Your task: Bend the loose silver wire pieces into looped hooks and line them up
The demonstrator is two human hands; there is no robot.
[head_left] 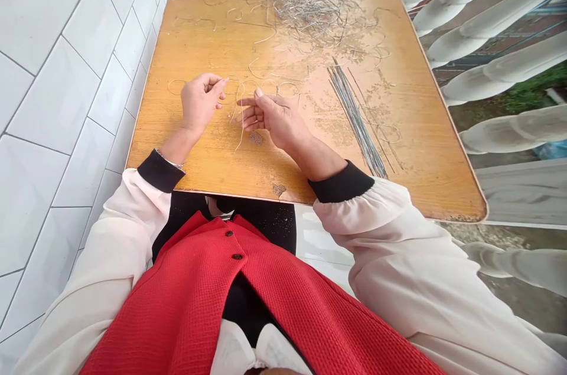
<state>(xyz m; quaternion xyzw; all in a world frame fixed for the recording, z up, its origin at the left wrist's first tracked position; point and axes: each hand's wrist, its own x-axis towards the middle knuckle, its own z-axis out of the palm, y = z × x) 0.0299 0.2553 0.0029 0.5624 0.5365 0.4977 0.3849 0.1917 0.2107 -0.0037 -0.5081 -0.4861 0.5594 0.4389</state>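
My left hand (201, 103) is raised above the orange wooden tabletop (177, 150), its fingertips pinched together on a thin silver wire (240, 118). The wire curves down between my hands. My right hand (270, 121) is just to the right, its extended fingers beside the wire and its thumb raised. I cannot tell if that hand grips the wire. Farther back lies a tangled heap of thin wire (314, 12), with loose curls (177, 87) scattered around. A bundle of straight grey rods (355, 118) lies right of my right hand.
The tabletop's near edge lies under my wrists, and its far corners end against a white tiled surface (57, 127) on the left and a white balustrade (487, 26) on the right. My cream sleeves and red vest fill the lower view.
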